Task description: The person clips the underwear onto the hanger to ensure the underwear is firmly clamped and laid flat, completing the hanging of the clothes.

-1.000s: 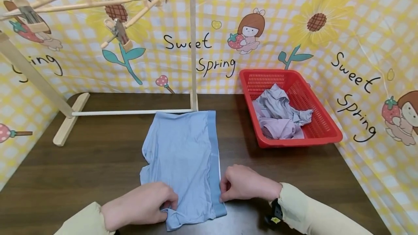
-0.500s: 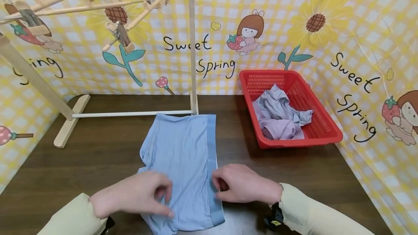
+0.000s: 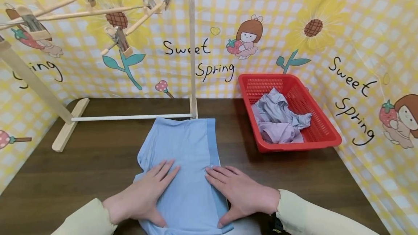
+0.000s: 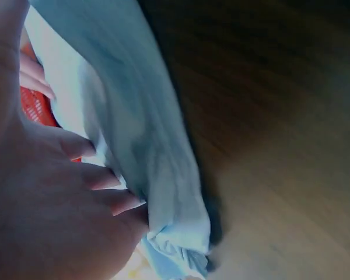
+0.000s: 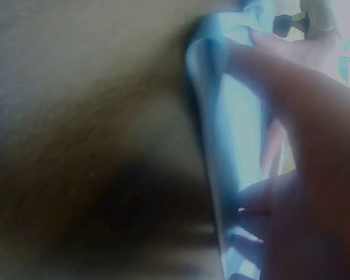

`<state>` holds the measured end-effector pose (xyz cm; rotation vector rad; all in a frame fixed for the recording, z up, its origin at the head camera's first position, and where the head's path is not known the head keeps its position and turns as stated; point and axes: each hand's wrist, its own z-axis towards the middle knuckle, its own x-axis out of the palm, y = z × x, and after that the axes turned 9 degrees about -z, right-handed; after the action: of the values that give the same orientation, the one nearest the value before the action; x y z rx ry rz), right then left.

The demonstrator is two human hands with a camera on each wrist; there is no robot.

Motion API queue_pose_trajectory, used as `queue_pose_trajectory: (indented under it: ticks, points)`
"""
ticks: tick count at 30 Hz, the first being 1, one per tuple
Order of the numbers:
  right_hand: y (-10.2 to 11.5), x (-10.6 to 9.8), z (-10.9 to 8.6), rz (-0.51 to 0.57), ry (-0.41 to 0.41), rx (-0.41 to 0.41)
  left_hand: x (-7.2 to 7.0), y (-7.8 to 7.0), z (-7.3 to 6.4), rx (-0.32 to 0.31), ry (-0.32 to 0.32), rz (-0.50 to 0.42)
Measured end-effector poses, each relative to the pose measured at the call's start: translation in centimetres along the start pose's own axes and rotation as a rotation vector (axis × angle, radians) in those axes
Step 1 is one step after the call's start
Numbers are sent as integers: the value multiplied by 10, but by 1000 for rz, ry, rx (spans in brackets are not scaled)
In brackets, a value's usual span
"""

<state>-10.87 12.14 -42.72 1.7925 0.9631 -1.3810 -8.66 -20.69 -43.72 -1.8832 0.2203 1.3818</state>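
Observation:
Light blue boxer briefs (image 3: 184,144) lie spread on the dark wooden table, their darker waistband (image 3: 212,142) along the right side. My left hand (image 3: 143,195) rests on the left half of the cloth, fingers straight and spread. On the waistband side, my right hand (image 3: 240,191) lies with its fingers extended over the edge and its thumb near the lower corner. Both wrist views show fingers touching the blue fabric (image 4: 163,157); in the right wrist view the folded edge (image 5: 213,116) of the garment stands out against the table. The lowest part of the garment is cut off in the head view.
A red plastic basket (image 3: 290,146) at the back right holds crumpled grey and lilac clothes (image 3: 277,115). A wooden drying stand with a white crossbar (image 3: 130,118) stands at the back left. Above it hangs a wooden rack with clips (image 3: 121,41). A patterned cloth lines the walls.
My left hand let go of the garment's lower left corner and flattened onto the cloth. My right hand's curled fingers straightened over the waistband. The garment slid slightly towards me.

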Motion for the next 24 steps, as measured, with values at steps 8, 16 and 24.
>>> queue_pose_trajectory:
  ticks: [8,16,24]
  points:
    - [-6,-16,2,90,47,58,-17,-4,-2,-86,33,33]
    - [-45,-43,60,291,-102,216,-55,15,50,-89,-184,57]
    - [-68,-35,117,247,-40,321,-52,50,106,-262,-44,7]
